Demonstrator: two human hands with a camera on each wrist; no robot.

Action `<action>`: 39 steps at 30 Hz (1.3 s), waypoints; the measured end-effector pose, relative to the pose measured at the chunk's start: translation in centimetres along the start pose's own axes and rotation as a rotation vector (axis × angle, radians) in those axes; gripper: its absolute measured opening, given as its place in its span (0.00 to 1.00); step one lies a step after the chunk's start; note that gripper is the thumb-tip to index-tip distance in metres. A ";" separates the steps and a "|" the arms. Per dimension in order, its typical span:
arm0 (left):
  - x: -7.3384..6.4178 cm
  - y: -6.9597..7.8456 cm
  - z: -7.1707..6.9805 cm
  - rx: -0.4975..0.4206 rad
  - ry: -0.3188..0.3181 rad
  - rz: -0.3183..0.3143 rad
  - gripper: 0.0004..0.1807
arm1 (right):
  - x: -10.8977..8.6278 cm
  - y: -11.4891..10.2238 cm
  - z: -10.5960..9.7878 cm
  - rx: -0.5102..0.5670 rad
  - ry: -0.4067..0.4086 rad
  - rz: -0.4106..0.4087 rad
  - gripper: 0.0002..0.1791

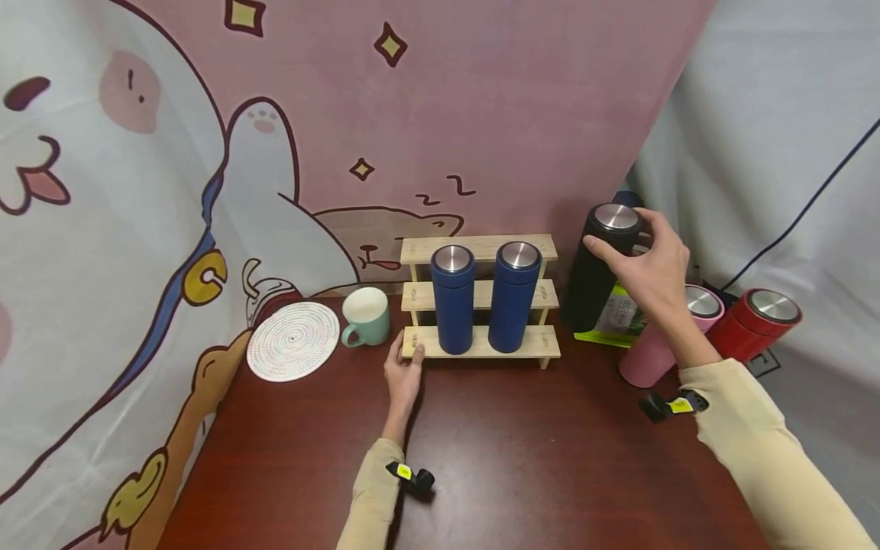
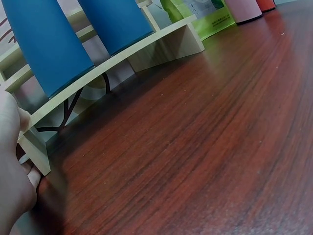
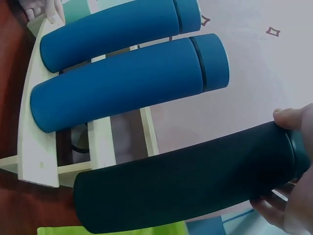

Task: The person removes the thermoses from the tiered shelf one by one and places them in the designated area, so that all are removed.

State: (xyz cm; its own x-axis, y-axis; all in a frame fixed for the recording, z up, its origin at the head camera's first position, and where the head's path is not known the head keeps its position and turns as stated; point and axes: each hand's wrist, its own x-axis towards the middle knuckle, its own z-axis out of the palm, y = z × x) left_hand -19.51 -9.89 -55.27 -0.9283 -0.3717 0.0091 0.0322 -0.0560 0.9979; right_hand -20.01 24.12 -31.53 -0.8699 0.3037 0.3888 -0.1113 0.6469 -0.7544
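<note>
A three-tier wooden step shelf [image 1: 481, 248] stands against the wall. Two blue thermos flasks, a left one [image 1: 454, 313] and a right one [image 1: 512, 305], stand upright on its lowest step. My left hand [image 1: 402, 378] grips the left end of that step, thumb on top; fingers show below the plank [image 2: 32, 120] in the left wrist view. My right hand [image 1: 656, 263] holds a black thermos flask [image 3: 181, 181] around its upper part, just right of the shelf. That flask has a silver lid top [image 1: 616, 216] and leans slightly. Whether its base touches the table cannot be seen.
A pink flask [image 1: 649, 355] and a red flask [image 1: 745, 328] stand at the right, beside a green packet [image 1: 612, 336]. Left of the shelf are a mint-green mug [image 1: 371, 328] and a round woven mat [image 1: 293, 355]. A dark cable [image 1: 804, 202] hangs at the right.
</note>
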 end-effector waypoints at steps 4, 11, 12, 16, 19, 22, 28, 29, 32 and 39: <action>-0.1 0.2 0.0 0.003 -0.014 -0.004 0.32 | -0.9 1.3 -0.8 -0.033 -0.033 -0.001 0.43; 0.4 -1.2 0.1 0.006 0.036 0.013 0.31 | -2.4 3.7 -1.0 -0.075 -0.069 -0.055 0.42; 0.4 -1.3 0.1 0.004 0.037 0.016 0.31 | -2.6 4.0 -1.1 -0.078 -0.074 -0.051 0.42; 0.6 -1.4 0.0 0.005 0.028 0.026 0.31 | -3.3 4.8 -1.0 -0.088 -0.086 -0.032 0.43; 0.7 -1.5 0.0 -0.004 0.026 0.022 0.31 | -3.8 5.3 -0.6 -0.098 -0.091 -0.027 0.44; 0.7 -1.5 0.0 -0.012 0.029 0.020 0.31 | -4.2 5.9 -0.1 -0.097 -0.091 -0.031 0.43; 0.4 -1.3 0.1 0.013 0.029 0.012 0.31 | -5.3 6.9 0.9 -0.105 -0.088 -0.030 0.42; 0.3 -1.3 0.2 0.016 0.029 0.011 0.31 | -5.5 7.0 1.0 -0.107 -0.087 -0.031 0.42; 0.3 -1.3 0.2 0.018 0.027 0.015 0.31 | -5.8 7.4 1.4 -0.098 -0.086 -0.021 0.43; -0.2 0.0 -0.1 0.010 -0.009 0.042 0.31 | -5.9 7.8 1.8 -0.053 -0.059 0.012 0.43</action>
State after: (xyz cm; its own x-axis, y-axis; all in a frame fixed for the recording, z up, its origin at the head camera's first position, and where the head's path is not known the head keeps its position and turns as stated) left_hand -19.27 -9.88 -55.28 -0.9295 -0.3653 0.0513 0.0673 -0.0310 0.9973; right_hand -16.60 26.07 -40.65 -0.8980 0.2711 0.3465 -0.0760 0.6801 -0.7292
